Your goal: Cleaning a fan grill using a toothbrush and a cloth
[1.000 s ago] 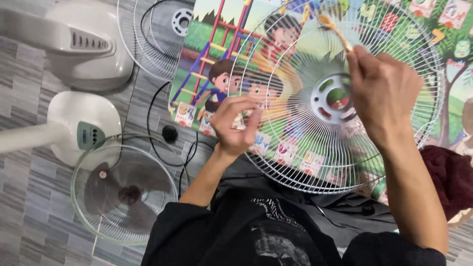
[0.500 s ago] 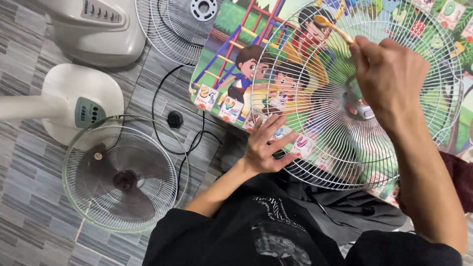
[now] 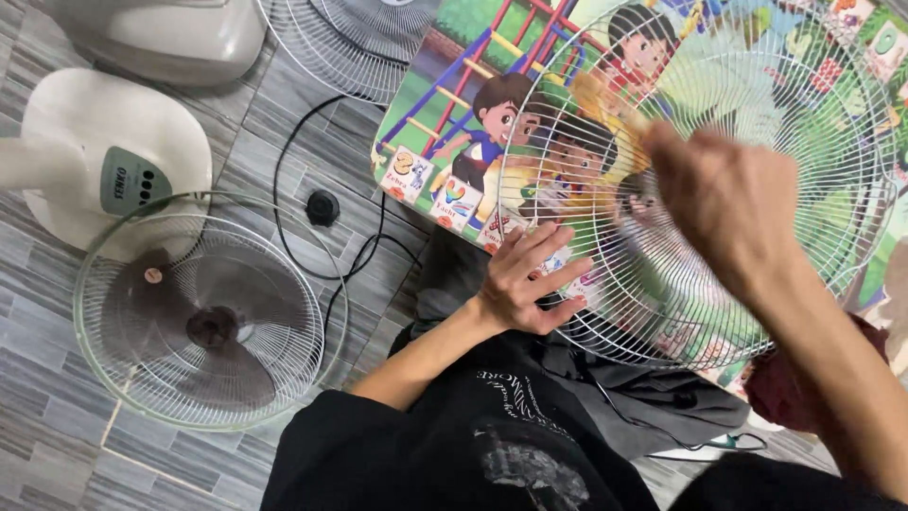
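While the left hand (image 3: pixel 522 282) lies flat, fingers spread, on the near rim of the white wire fan guard (image 3: pixel 757 170), the guard rests tilted over a cartoon play mat (image 3: pixel 454 85); right hand (image 3: pixel 728 203) above it, blurred, grip unreadable. Assembled fan (image 3: pixel 203 308) on floor beside.

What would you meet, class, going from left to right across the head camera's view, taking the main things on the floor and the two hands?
White fan base → fan with clear blades in its guard → black plug → left hand → right hand over the white wire grille.
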